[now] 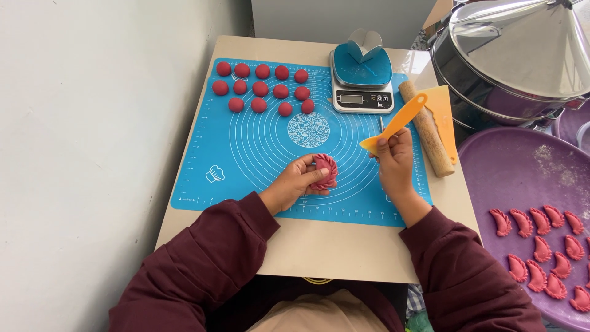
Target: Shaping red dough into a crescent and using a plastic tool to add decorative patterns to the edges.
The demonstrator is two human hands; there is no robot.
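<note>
My left hand [294,184] holds a round pink piece of pleated dough [324,170] just above the blue silicone mat [258,141]. My right hand [393,161] grips a yellow plastic scraper [396,122] by its lower end, with the handle pointing up and to the right. The two hands are a short gap apart over the mat's right half. Several red dough balls [263,88] lie in rows at the mat's far left.
A kitchen scale [361,92] carrying a blue mould stands at the table's back. A wooden rolling pin [426,129] lies beside a second yellow scraper [447,114]. At right are a purple tray [522,178] with several shaped pink dumplings [547,246] and a steel steamer [516,55]. A wall runs along the left.
</note>
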